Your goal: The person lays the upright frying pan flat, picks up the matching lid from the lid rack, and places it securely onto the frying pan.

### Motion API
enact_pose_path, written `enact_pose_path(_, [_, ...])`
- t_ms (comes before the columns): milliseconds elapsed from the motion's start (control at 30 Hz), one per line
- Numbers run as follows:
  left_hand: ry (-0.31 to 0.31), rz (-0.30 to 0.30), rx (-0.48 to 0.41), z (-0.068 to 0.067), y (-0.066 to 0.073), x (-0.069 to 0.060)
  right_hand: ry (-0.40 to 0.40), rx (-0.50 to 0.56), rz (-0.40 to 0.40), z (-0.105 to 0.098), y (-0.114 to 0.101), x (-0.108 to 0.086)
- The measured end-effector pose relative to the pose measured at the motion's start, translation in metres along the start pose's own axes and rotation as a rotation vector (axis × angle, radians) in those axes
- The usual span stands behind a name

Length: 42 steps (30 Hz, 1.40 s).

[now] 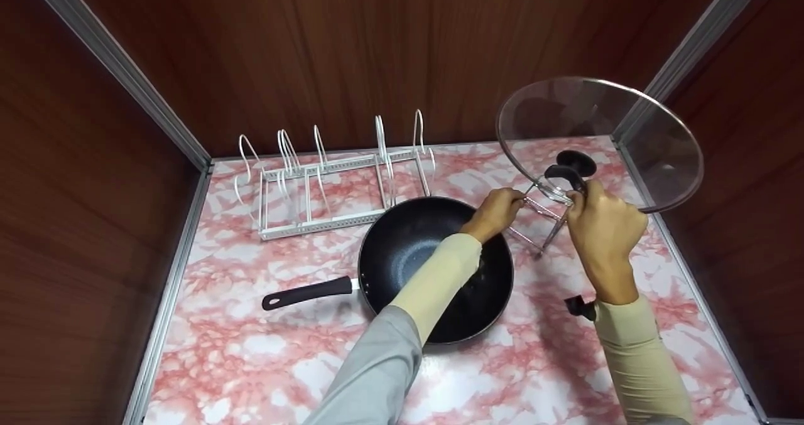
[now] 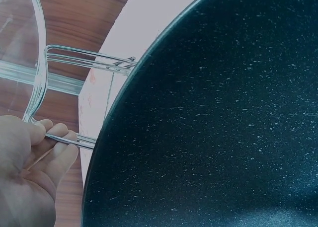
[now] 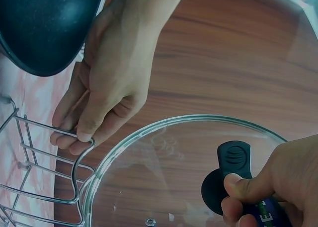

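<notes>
My right hand grips the black knob of a clear glass pot lid, held up and tilted at the right. Beside it, my left hand pinches a bent end of a silver wire lid rack between thumb and fingers. In the right wrist view the lid's rim meets the rack's curved wires; whether it bears on them I cannot tell. A black wok sits on the tabletop under my left forearm, its handle pointing left. Part of the rack is hidden by my hands.
A white wire pan rack with several upright loops stands behind the wok, at the back left. Brown wood-look walls with metal edging enclose the red-and-white marbled tabletop at the back and both sides.
</notes>
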State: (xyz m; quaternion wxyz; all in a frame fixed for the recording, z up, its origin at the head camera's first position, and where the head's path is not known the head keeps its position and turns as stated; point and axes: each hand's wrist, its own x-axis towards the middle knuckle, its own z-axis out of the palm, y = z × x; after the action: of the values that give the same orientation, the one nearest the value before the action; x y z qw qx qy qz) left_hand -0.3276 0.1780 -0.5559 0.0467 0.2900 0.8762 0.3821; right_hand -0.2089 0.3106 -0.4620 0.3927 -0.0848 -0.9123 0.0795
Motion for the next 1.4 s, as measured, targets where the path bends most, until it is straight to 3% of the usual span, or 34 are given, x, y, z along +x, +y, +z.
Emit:
enact_pose_path(1000, [-0.011,-0.003,0.055,0.001,0.002,0.0,0.033,0.044,-0.008,-0.009,-0.005,-0.002])
enact_pose_path(1400, [0.017,0.01,0.074,0.002,0.002,-0.002,0.067,0.051,-0.029,-0.014,-0.007,-0.003])
